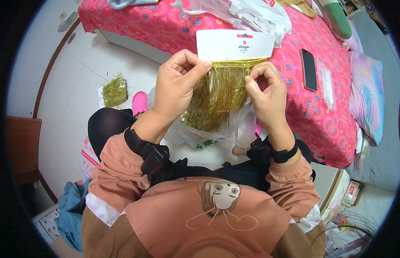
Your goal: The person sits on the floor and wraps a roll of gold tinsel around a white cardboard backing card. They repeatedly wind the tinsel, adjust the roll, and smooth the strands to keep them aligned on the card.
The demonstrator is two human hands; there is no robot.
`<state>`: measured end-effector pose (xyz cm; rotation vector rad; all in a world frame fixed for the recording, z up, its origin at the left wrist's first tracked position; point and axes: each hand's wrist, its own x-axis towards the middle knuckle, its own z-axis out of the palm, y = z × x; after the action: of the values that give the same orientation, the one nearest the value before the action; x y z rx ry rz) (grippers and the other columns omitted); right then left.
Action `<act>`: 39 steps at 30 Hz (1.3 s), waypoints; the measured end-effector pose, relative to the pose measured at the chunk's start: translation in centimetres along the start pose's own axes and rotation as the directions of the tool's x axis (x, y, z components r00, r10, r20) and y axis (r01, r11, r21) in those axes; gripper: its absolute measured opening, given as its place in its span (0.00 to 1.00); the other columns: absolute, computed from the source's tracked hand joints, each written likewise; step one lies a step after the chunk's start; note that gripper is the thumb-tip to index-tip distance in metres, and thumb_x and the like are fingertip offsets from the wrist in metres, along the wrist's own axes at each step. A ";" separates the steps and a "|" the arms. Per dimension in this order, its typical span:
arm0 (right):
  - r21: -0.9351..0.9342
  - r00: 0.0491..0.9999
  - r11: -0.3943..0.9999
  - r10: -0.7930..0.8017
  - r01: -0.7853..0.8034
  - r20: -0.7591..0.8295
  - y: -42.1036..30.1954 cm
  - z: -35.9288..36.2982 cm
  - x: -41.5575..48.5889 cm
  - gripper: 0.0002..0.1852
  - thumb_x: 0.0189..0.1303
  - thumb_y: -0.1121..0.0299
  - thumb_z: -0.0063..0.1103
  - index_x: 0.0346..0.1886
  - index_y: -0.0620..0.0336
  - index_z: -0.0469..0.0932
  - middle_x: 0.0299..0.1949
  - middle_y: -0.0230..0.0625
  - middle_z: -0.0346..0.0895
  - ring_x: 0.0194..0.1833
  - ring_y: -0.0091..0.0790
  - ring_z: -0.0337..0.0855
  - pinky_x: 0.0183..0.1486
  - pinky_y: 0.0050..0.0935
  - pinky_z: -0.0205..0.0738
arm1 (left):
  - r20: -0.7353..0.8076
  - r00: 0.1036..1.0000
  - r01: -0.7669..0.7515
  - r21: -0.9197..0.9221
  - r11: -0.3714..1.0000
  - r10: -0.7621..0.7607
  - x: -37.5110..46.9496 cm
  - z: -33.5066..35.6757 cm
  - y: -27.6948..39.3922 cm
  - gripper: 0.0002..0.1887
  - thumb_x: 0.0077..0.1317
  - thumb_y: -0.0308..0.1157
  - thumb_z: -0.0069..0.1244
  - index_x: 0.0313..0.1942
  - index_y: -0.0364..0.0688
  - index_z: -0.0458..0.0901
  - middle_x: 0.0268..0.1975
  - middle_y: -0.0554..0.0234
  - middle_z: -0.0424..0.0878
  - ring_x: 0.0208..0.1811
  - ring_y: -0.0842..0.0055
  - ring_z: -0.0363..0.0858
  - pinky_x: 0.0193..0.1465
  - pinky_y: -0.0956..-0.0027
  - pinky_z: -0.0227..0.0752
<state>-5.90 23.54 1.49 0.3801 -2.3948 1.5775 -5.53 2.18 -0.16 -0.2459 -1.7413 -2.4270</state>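
Note:
A gold tinsel fringe garland [219,90] hangs from a white printed header card [233,45] in front of me. My left hand [183,80] pinches the left end of its gold top band between thumb and index finger. At the band's right end, the thumb and curled fingers of my right hand [267,93] grip the fringe's edge. Behind and below the fringe are translucent plastic bags [241,129]. Another bundle of gold tinsel [115,93] with a white card lies on the tiled floor to the left.
Beyond my hands is a bed with a pink floral cover [303,119], bearing a smartphone [309,70], clear plastic packaging with white strips [327,85] and a white plastic bag [261,16]. A pastel pillow [367,96] lies to the right. Blue cloth [72,213] is at lower left.

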 end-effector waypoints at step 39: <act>0.007 0.984 0.999 0.044 -0.044 -0.174 -0.1 -3.6 1.6 0.11 0.67 0.70 0.67 0.46 0.69 0.87 0.38 0.34 0.88 0.40 0.20 0.82 0.45 0.23 0.76 | 0.224 0.871 -0.480 0.577 0.661 0.437 -0.3 0.2 -0.2 0.08 0.66 0.23 0.58 0.31 0.37 0.75 0.43 0.57 0.80 0.46 0.72 0.80 0.51 0.71 0.72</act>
<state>-7.11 26.63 3.50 0.1820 -2.2831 1.5632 -5.25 2.42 -0.41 -0.6004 -2.0747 -1.4126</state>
